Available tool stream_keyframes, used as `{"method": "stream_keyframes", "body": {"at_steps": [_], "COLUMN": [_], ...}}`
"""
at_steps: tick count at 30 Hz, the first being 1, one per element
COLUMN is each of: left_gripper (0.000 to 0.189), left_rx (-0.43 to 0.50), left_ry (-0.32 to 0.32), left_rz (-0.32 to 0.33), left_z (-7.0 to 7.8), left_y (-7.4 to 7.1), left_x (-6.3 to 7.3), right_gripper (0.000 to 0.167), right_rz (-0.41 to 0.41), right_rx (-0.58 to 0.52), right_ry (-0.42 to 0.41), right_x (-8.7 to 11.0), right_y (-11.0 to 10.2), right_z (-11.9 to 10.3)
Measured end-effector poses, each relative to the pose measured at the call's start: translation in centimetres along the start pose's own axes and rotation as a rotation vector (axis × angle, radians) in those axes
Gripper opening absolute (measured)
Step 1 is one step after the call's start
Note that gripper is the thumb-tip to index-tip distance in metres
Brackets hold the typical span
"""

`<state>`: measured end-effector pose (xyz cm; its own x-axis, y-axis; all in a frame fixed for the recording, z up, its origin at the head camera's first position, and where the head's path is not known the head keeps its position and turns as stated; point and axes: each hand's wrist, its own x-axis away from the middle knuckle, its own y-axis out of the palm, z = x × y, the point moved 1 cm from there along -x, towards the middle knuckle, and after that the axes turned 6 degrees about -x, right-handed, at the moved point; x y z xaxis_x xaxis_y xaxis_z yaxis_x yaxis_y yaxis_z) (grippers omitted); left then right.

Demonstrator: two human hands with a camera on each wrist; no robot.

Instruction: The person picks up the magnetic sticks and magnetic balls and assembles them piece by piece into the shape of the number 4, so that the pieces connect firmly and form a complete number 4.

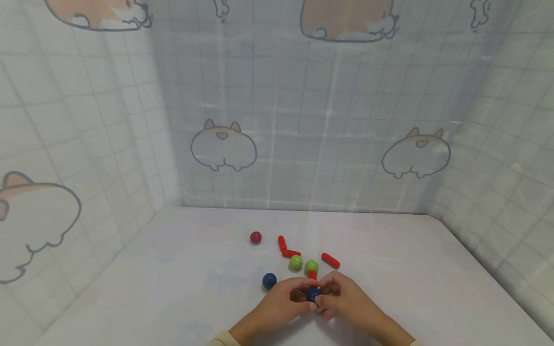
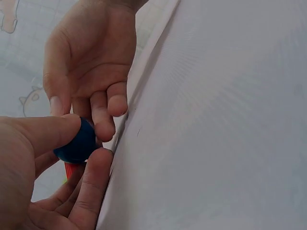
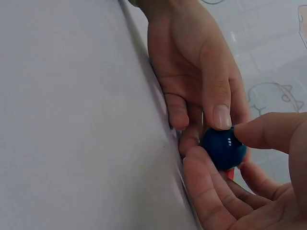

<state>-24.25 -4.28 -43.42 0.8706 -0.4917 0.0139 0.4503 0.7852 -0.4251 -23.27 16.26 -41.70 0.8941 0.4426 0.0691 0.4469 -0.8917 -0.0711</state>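
A glossy dark blue ball (image 1: 313,294) sits between both hands near the front of the table. My left hand (image 1: 285,299) pinches it from the left with thumb and fingers. From the right, my right hand (image 1: 348,300) holds the same ball; its thumb lies against the blue surface in the right wrist view. Just beyond the ball a short red stick (image 1: 312,275) points away toward a green ball (image 1: 311,266). Whether the stick is fixed in either ball cannot be told, as fingers cover its near end. A second blue ball (image 1: 269,281) lies left of my left hand.
Another green ball (image 1: 296,263) lies just left of the first, close to a red stick (image 1: 291,253). Behind are one more stick (image 1: 282,242) and a dark red ball (image 1: 256,237). To the right lies a separate stick (image 1: 331,260). Patterned curtains (image 1: 277,120) enclose the white table (image 1: 195,269).
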Motion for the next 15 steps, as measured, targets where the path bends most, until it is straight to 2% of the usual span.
{"method": "stream_keyframes", "body": {"at_steps": [6,15], "left_gripper": [0.035,0.033], "left_rx": [-0.02,-0.041], "left_ry": [-0.037,-0.091], "left_rz": [0.038,0.059], "left_z": [0.0,0.4], "left_y": [0.1,0.4], "left_x": [0.0,-0.1], "right_gripper": [0.034,0.03], "right_rz": [-0.012,0.011], "right_rx": [-0.008,0.051], "right_ry": [0.023,0.063], "right_x": [-0.1,0.5], "right_y": [-0.4,-1.6], "right_z": [0.2,0.4]}}
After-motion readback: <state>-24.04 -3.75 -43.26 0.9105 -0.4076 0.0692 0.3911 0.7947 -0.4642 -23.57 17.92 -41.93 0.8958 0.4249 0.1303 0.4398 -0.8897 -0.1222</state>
